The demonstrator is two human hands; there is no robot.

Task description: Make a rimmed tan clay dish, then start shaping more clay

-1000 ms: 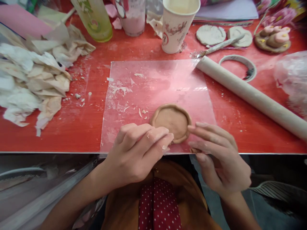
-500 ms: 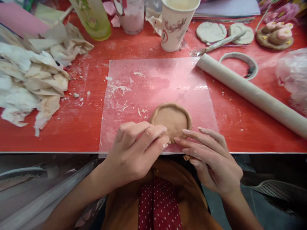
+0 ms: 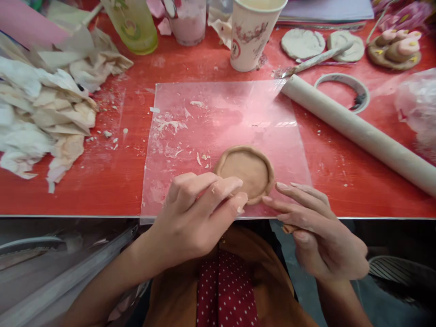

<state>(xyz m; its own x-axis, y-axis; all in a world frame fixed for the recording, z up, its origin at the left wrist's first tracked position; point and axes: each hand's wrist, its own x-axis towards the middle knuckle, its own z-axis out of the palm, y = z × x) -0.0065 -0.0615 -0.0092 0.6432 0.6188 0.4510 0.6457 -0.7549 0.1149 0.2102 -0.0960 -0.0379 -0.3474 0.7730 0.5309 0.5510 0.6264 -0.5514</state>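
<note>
Rim-shaping seemed underway: clay disc (image 3: 245, 171) lay on near part of sheet (image 3: 221, 106). Left hand (image 3: 195, 212), curled, pinched its near-left side; right hand (image 3: 320, 231), half open, held brown scrap (image 3: 289, 229). Next press needed light touch.

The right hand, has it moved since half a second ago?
Yes: judged against the clear sheet, the right hand has shifted to the right.

A clay dish (image 3: 245, 172) and roller (image 3: 361, 132) suggest a craft workspace.
</note>
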